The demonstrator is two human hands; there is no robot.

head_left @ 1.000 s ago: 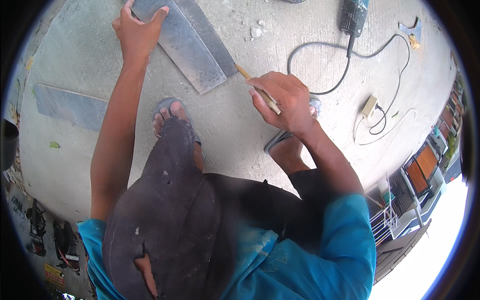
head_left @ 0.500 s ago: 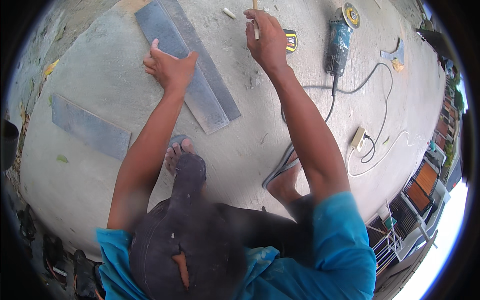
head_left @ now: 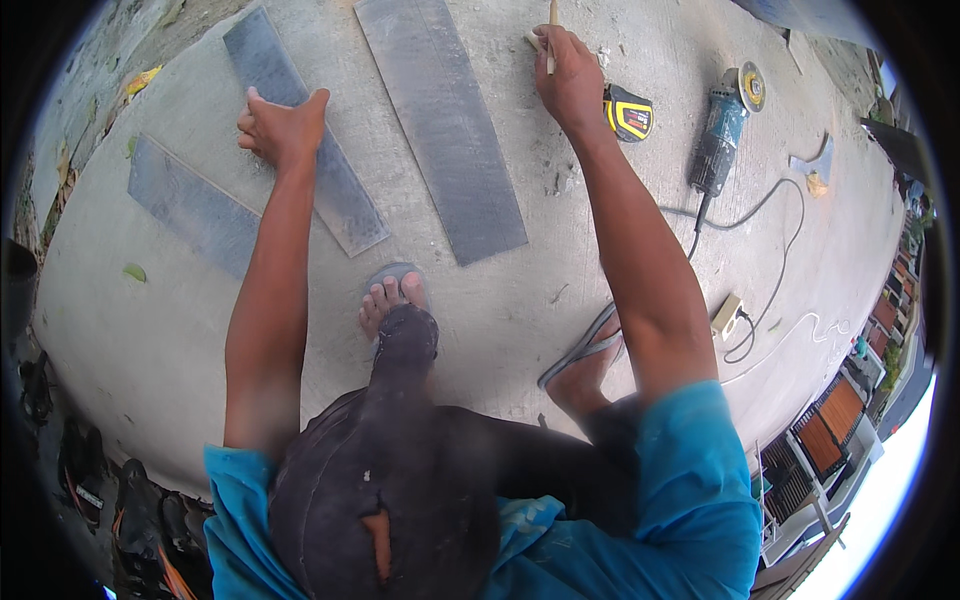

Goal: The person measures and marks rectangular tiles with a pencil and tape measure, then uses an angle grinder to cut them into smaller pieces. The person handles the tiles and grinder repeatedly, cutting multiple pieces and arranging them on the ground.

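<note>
My left hand (head_left: 281, 130) grips a narrow grey tile strip (head_left: 265, 60) lying at a slant on the concrete. A wider grey tile (head_left: 445, 140) lies to the right of it, apart from it, and another short tile piece (head_left: 180, 190) lies to the left, partly behind my left forearm. My right hand (head_left: 568, 85), near the top of the view, is closed on a thin light wooden pencil-like stick (head_left: 553, 14); a small pale piece shows by its fingers. A yellow-and-black tape measure (head_left: 628, 115) sits just right of that hand.
An angle grinder (head_left: 715, 140) lies at the right, its cord running to a socket block (head_left: 727, 314). A small tile offcut (head_left: 812, 162) and small rubble (head_left: 565, 180) are on the concrete (head_left: 460, 310). My sandalled feet (head_left: 396, 292) are below the tiles. Motorbikes stand beyond the lower-left edge.
The narrow strip has moved left with my left hand, off the wider tile it lay on, which now shows fully. My right hand has risen from the tiles' lower end toward the tape measure.
</note>
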